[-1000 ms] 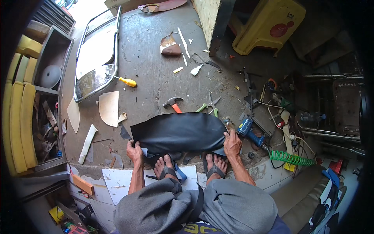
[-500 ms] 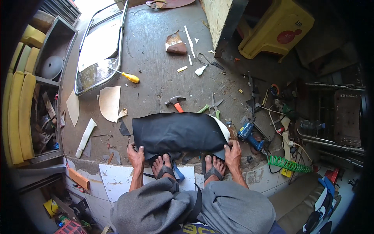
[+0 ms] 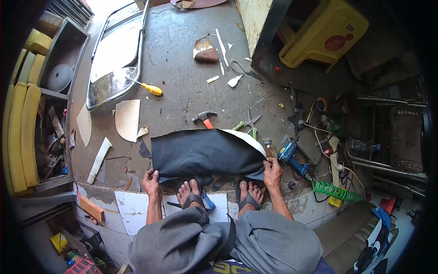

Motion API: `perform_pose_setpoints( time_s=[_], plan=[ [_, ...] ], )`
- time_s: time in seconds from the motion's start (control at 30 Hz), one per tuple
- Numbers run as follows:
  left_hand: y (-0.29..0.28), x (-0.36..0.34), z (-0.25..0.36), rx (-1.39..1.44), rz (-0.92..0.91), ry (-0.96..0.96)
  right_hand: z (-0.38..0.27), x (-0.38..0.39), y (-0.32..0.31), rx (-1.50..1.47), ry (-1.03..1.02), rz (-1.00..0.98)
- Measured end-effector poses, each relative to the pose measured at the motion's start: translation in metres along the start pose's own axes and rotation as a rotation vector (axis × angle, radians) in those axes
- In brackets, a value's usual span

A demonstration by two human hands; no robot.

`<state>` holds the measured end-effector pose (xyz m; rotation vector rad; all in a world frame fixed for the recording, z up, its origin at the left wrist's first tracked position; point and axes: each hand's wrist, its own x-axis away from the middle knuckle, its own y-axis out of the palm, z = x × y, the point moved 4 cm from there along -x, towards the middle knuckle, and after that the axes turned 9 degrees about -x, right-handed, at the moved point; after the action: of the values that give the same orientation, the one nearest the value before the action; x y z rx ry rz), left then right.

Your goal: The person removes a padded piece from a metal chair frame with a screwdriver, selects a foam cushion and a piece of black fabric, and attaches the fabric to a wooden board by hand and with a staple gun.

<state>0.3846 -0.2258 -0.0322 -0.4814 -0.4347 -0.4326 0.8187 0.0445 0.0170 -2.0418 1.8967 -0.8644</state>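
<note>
A black leather-like sheet (image 3: 200,155) stretches across in front of my feet, with a white curved piece (image 3: 248,140) showing from under its far right edge. My left hand (image 3: 151,181) pinches the sheet's near left corner, thumb on top. At the right end, my right hand (image 3: 272,172) is closed on the sheet's near edge, close to the white piece. The undersides of both grips are hidden. Just beyond the sheet lie a hammer (image 3: 206,119) with an orange handle and green-handled scissors (image 3: 250,122), both partly covered.
A blue power tool (image 3: 292,157) with a green coiled hose (image 3: 337,191) lies at right. A yellow screwdriver (image 3: 152,89) rests by a metal-framed panel (image 3: 116,59). Cut pale pieces (image 3: 127,119) lie at left, yellow cushions (image 3: 29,132) on a shelf, a yellow stool (image 3: 328,36) far right.
My left hand has moved left and slightly nearer me, drawing the sheet's left end outward. More of the white piece shows along the far right edge.
</note>
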Motion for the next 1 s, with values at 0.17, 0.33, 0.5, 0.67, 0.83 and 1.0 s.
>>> perform_pose_setpoints(
  time_s=[0.17,0.33,0.5,0.67,0.83,1.0],
  plan=[
    [0.001,-0.003,-0.001,0.505,-0.15,-0.116,0.033,-0.002,0.004,-0.158,0.077,0.014],
    [-0.009,-0.004,-0.008,0.267,-0.234,-0.088,0.009,0.01,0.0,0.024,0.022,0.009],
    [0.015,0.035,0.08,-1.002,0.381,0.716,-0.045,0.016,-0.012,0.307,-0.35,0.136],
    [0.127,0.057,0.164,-0.892,-0.212,1.09,-0.134,-0.001,0.063,0.229,-0.775,-0.347],
    [0.195,0.041,0.162,-1.162,-0.501,1.041,-0.131,-0.033,0.128,0.448,-0.781,-0.512],
    [0.196,0.042,0.162,-1.016,-0.536,0.988,-0.115,-0.031,0.128,0.338,-0.794,-0.443]
  ],
)
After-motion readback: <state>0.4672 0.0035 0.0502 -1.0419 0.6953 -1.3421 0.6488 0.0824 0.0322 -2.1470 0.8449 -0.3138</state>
